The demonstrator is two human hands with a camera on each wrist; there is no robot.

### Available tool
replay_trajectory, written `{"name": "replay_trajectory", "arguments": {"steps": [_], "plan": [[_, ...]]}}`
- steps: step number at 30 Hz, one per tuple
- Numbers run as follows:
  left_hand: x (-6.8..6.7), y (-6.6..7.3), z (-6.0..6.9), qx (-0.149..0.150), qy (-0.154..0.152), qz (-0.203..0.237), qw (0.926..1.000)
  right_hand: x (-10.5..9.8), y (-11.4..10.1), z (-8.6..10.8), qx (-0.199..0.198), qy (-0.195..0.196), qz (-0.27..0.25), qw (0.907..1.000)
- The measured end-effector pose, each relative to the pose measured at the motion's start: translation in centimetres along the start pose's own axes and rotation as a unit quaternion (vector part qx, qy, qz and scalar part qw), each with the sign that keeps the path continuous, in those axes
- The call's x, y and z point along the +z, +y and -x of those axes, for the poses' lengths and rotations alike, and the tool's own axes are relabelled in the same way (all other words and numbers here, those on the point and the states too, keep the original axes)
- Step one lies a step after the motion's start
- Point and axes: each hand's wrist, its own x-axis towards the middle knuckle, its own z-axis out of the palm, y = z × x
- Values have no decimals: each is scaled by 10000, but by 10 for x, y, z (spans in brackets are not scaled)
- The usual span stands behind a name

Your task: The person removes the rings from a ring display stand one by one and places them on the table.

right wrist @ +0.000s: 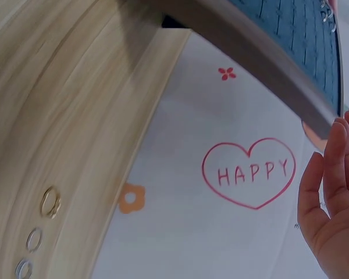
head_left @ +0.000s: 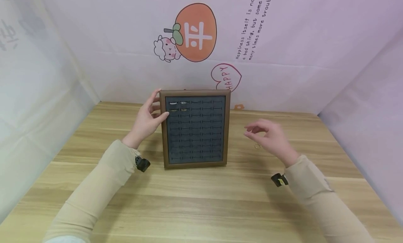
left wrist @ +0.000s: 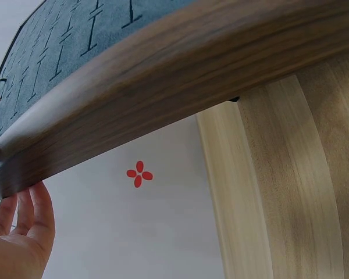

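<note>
"Done so far?"
"Four rings (head_left: 184, 103) are seated at eleven o'clock on the board (head_left: 227, 131); most of it is unfilled."
"Remaining?"
"Three loose rings (right wrist: 57, 208) are seen on the table (head_left: 195, 201), toward three."
"Grips?"
"The board's edge is held by the left hand (head_left: 147, 117) at ten; whether anything is pinched by the right hand (head_left: 271, 136), at three, cannot be told."

Pale cloth (head_left: 119, 33) around wooden tabletop (head_left: 176, 201)

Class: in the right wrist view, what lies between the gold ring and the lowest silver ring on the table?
Another silver ring lies between the gold ring and the lowest silver ring, as the right wrist view shows.
</note>
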Motion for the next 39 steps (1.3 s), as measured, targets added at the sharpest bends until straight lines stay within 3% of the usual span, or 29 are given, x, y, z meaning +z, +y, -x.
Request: {"name": "replay_trajectory", "arguments": {"steps": [29,39], "plan": [[1,-2,-1,-11,22,-22,10000,27,-48,-36,-771,-286,-521,9952],[1,-2,-1,92,50,28,9999,42,-61,-52,-1070,-135,-507,9929]]}}
